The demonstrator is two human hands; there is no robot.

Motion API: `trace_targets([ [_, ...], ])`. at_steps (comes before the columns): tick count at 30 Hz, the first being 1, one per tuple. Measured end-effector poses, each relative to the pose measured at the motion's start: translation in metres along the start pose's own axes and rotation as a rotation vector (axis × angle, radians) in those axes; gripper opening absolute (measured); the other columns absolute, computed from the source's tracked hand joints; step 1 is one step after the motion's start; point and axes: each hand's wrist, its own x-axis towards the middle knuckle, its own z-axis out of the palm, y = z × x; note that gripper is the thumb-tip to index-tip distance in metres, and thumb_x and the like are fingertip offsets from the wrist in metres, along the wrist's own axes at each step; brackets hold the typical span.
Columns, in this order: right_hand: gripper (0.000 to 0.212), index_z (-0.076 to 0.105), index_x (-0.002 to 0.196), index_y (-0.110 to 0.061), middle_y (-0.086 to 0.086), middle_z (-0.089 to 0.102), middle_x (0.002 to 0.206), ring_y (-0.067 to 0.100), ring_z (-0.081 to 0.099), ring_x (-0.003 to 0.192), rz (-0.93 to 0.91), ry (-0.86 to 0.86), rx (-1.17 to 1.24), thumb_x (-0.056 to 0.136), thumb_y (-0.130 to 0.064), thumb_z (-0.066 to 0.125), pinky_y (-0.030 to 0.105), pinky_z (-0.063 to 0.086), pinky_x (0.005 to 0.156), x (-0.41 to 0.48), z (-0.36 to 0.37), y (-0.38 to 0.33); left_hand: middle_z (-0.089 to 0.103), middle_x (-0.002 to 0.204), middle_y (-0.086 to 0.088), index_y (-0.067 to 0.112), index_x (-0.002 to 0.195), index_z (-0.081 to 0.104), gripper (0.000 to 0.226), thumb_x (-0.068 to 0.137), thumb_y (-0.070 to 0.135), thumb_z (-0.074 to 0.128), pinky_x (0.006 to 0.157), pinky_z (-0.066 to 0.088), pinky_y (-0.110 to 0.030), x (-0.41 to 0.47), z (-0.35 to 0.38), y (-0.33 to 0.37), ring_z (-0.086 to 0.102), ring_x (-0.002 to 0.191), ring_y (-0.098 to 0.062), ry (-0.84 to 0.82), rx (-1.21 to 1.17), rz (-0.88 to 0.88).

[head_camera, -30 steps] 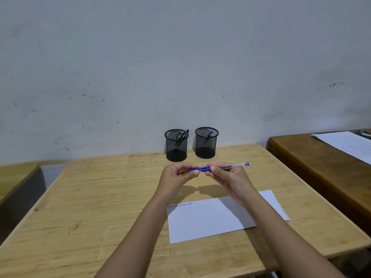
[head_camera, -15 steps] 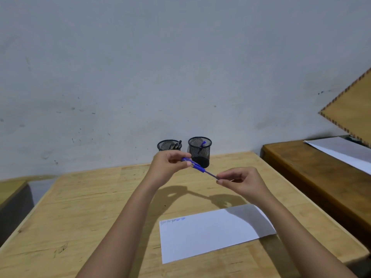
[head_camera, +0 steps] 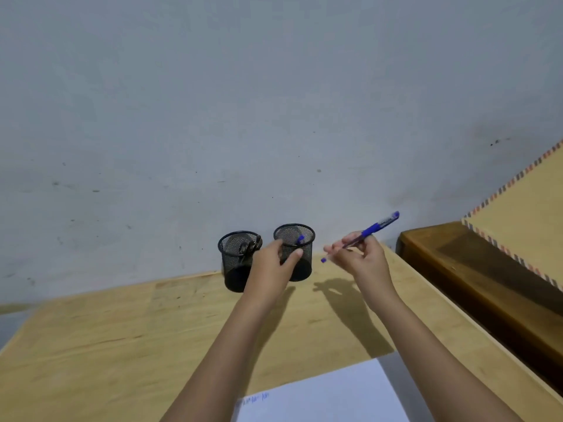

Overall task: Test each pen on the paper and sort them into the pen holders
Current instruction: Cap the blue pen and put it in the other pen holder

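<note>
My right hand [head_camera: 364, 260] is shut on a blue pen [head_camera: 373, 228], held tilted in the air with one end up and to the right, just right of the holders. My left hand [head_camera: 274, 263] is spread in front of the right black mesh pen holder [head_camera: 304, 271], thumb over its front and fingers at its left side; I cannot tell whether it grips. A blue pen [head_camera: 300, 239] stands inside that holder. The left mesh pen holder [head_camera: 233, 263] holds dark pens [head_camera: 248, 246]. The white paper [head_camera: 329, 397], with blue scribbles at its top left, lies near me.
Both holders stand at the far edge of the light wooden desk [head_camera: 122, 345], against a grey wall. A darker wooden desk [head_camera: 463, 275] adjoins on the right, and a tan board with a striped edge [head_camera: 524, 220] juts in above it.
The pen passed wholly into my right hand and rose to the right. My left hand let go of it and moved forward to the right holder. The view tilted up.
</note>
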Motion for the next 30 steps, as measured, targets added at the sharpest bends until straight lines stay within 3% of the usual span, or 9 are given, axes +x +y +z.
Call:
trace_targets([
  [1,0.022,0.046,0.083,-0.01,0.008,0.057,0.082,0.027,0.069,0.088,0.009,0.033,0.038,0.083,0.009,0.057,0.033,0.057,0.081,0.011,0.004,0.001,0.055,0.08,-0.023,0.015,0.085,0.053,0.02,0.09,0.033,0.058,0.058,0.032,-0.024,0.003,0.004,-0.007,0.05,0.075,-0.028,-0.014,0.036,-0.01],
  [4,0.015,0.046,0.083,-0.011,0.011,0.059,0.084,0.023,0.069,0.089,0.037,0.097,0.105,0.09,0.001,0.051,0.026,0.057,0.077,0.042,0.016,0.009,0.056,0.087,-0.018,0.018,0.092,0.049,0.019,0.092,0.036,0.053,0.057,0.031,-0.017,0.012,0.014,-0.02,0.057,0.093,-0.03,-0.032,0.027,-0.007],
  [6,0.009,0.048,0.086,-0.008,0.01,0.061,0.084,0.021,0.066,0.09,0.036,0.107,0.101,0.095,-0.007,0.046,0.023,0.056,0.078,0.057,0.023,0.019,0.051,0.086,-0.001,0.018,0.104,0.049,0.027,0.091,0.041,0.052,0.068,0.036,-0.024,0.02,0.02,-0.03,0.057,0.098,-0.027,-0.07,0.01,0.016],
  [8,0.013,0.052,0.086,-0.006,0.007,0.061,0.083,0.018,0.063,0.09,0.038,0.116,0.071,0.096,-0.01,0.045,0.026,0.055,0.085,0.069,0.029,0.031,0.056,0.108,0.003,0.02,0.119,0.044,0.042,0.089,0.048,0.053,0.084,0.043,-0.031,0.029,0.025,-0.042,0.054,0.11,-0.022,-0.119,-0.001,0.01],
  [11,0.018,0.061,0.079,-0.015,0.003,0.064,0.087,0.017,0.061,0.092,0.062,0.107,-0.069,0.093,-0.015,0.049,0.038,0.048,0.097,0.08,0.031,0.049,0.037,0.147,0.0,0.017,0.149,0.01,0.087,0.085,0.057,0.053,0.11,0.034,-0.039,0.034,0.029,-0.052,0.035,0.135,-0.015,-0.169,0.011,-0.054],
  [13,0.016,0.064,0.081,-0.019,0.001,0.066,0.09,0.02,0.061,0.099,0.105,0.07,-0.154,0.092,-0.019,0.052,0.043,0.045,0.101,0.085,0.031,0.056,0.024,0.155,0.003,0.02,0.15,-0.003,0.095,0.084,0.058,0.053,0.114,0.027,-0.036,0.035,0.03,-0.054,0.025,0.14,-0.012,-0.186,-0.014,-0.058],
  [16,0.016,0.064,0.099,-0.015,0.003,0.065,0.106,0.021,0.058,0.112,0.153,0.007,-0.254,0.092,-0.02,0.051,0.043,0.041,0.105,0.09,0.035,0.058,0.017,0.157,0.004,0.021,0.15,-0.005,0.094,0.085,0.057,0.053,0.115,0.022,-0.03,0.038,0.033,-0.055,0.019,0.143,-0.01,-0.172,-0.048,-0.039],
  [19,0.032,0.058,0.12,-0.008,0.011,0.061,0.123,0.025,0.054,0.119,0.184,-0.081,-0.429,0.091,-0.019,0.051,0.043,0.039,0.106,0.093,0.041,0.051,0.018,0.157,0.004,0.022,0.15,-0.002,0.091,0.086,0.056,0.052,0.116,0.021,-0.031,0.041,0.034,-0.055,0.019,0.143,-0.01,-0.149,-0.08,-0.034],
  [30,0.029,0.058,0.11,0.006,0.021,0.06,0.119,0.036,0.05,0.12,0.178,-0.228,-0.605,0.091,-0.016,0.054,0.04,0.039,0.095,0.068,0.031,0.018,0.026,0.154,-0.005,0.018,0.15,0.003,0.089,0.086,0.051,0.056,0.115,0.027,-0.043,0.046,0.03,-0.057,0.025,0.141,-0.019,-0.158,-0.019,-0.045],
])
